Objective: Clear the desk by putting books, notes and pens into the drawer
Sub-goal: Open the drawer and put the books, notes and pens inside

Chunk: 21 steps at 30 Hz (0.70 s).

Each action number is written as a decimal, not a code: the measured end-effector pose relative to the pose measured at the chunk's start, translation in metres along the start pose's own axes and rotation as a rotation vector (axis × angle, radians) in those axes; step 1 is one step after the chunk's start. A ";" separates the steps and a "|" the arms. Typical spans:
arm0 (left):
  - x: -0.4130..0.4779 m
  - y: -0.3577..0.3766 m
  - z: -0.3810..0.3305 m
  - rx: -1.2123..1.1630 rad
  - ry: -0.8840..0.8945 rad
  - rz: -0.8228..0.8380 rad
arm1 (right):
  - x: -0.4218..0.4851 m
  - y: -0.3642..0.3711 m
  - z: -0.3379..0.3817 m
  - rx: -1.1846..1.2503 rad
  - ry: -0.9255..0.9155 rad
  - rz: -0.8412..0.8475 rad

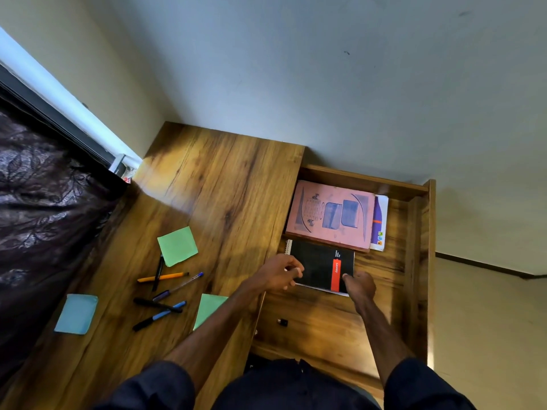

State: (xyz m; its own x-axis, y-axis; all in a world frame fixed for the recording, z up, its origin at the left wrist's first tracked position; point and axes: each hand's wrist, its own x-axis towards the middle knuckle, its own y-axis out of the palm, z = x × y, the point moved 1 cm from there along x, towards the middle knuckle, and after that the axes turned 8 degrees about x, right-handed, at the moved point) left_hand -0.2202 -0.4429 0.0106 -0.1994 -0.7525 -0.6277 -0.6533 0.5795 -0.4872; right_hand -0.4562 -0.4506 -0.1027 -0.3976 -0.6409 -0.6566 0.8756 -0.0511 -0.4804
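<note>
A black spiral notebook (319, 264) with a red stripe lies low in the open wooden drawer (414, 261), in front of a pink book (331, 214) that rests on a purple-and-white book (379, 223). My left hand (281, 273) pinches the notebook's left edge with curled fingers. My right hand (359, 287) grips its near right corner, thumb on the cover. On the desk (222, 179) to the left lie several pens (162, 291), two green note pads (177, 246) (208, 309) and a blue note pad (76, 313).
A small black object (282, 322) sits on the drawer floor near the front. Dark patterned fabric (44, 217) borders the desk's left side. The wall runs behind the desk and drawer. The drawer's bare floor shows right of the books and in front of the notebook.
</note>
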 end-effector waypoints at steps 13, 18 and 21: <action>-0.003 -0.001 0.001 -0.062 0.057 -0.062 | -0.054 0.012 0.010 -0.004 -0.232 0.133; -0.018 0.000 0.016 -0.188 0.036 -0.155 | -0.076 0.015 0.023 0.015 -0.309 0.254; -0.039 0.002 0.028 -0.262 0.005 -0.244 | -0.097 0.022 0.036 0.028 -0.331 0.358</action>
State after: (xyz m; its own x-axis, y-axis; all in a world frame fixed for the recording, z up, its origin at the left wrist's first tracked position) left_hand -0.1937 -0.4035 0.0169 -0.0177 -0.8604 -0.5092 -0.8471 0.2835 -0.4495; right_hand -0.3884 -0.4173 -0.0286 0.0344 -0.8307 -0.5557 0.9504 0.1992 -0.2389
